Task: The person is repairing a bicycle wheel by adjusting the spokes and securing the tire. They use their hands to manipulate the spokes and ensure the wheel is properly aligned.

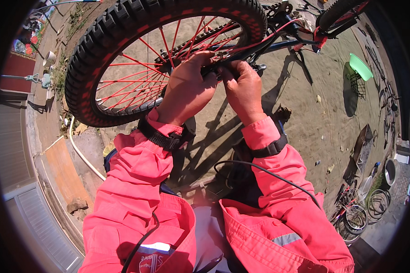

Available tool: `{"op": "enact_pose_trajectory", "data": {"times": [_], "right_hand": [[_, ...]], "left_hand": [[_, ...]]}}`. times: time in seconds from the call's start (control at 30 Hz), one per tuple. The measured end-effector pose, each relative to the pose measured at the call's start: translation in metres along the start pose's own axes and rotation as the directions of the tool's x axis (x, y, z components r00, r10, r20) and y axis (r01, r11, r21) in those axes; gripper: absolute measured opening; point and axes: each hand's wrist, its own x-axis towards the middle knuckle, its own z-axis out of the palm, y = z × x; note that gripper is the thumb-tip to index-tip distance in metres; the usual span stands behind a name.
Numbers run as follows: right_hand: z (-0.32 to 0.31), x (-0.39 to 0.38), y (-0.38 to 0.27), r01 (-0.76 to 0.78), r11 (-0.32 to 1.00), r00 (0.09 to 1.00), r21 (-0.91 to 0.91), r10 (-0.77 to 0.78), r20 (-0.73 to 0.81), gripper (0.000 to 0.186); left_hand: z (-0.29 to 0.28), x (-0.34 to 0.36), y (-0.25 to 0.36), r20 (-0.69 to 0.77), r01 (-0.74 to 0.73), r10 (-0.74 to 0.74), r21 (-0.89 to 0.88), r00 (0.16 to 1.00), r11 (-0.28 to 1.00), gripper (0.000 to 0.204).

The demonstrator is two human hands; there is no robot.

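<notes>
A bicycle wheel with a black knobby tyre (89,59) and red spokes stands in front of me, the bicycle's dark frame (282,44) stretching off to the upper right. My left hand (189,88) reaches across the near side of the spokes, its fingers curled in by the frame close to the hub. Right beside it, my right hand (243,88) has thumb and forefinger pinched together at the same spot. Whatever small part lies between the fingertips is hidden by the hands. A chain (205,37) runs behind the spokes. Both wrists carry black straps over pink sleeves.
A light green plastic basket (361,67) rests by a black wire basket (357,86) on the right. Several bicycle parts and wheels (355,217) lie at the lower right. To the left are a pale hose (84,159), an orange-brown board (68,169) and grey doors (13,136).
</notes>
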Motion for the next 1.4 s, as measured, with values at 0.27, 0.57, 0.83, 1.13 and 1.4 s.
{"op": "enact_pose_trajectory", "data": {"times": [0.27, 0.57, 0.83, 1.13, 1.4], "right_hand": [[0.000, 0.015, 0.024, 0.063, 0.974, 0.988, 0.216, -0.092, 0.126, 0.024], [-0.006, 0.021, 0.029, 0.173, 0.981, 0.969, 0.091, -0.186, 0.164, 0.026], [-0.010, 0.023, 0.028, 0.000, 0.979, 0.952, 0.205, -0.063, 0.299, 0.024], [-0.008, 0.022, 0.030, 0.027, 0.968, 0.964, 0.249, -0.091, 0.250, 0.026], [-0.012, 0.023, 0.028, 0.019, 0.975, 0.957, 0.223, -0.082, 0.278, 0.031]], "left_hand": [[-0.003, 0.001, 0.002, 0.015, -0.008, 0.009, -0.023, 1.000, 1.000, 0.040], [-0.002, 0.000, 0.002, -0.018, -0.018, 0.018, -0.020, 1.000, 1.000, 0.041], [-0.004, -0.006, 0.001, 0.024, 0.014, -0.014, 0.022, 1.000, 1.000, 0.049], [-0.016, -0.025, 0.019, -0.044, 0.105, -0.102, 0.075, 0.994, 0.992, 0.048], [-0.030, -0.042, 0.011, -0.154, -0.100, 0.140, 0.242, 0.978, 0.965, 0.042]]}}
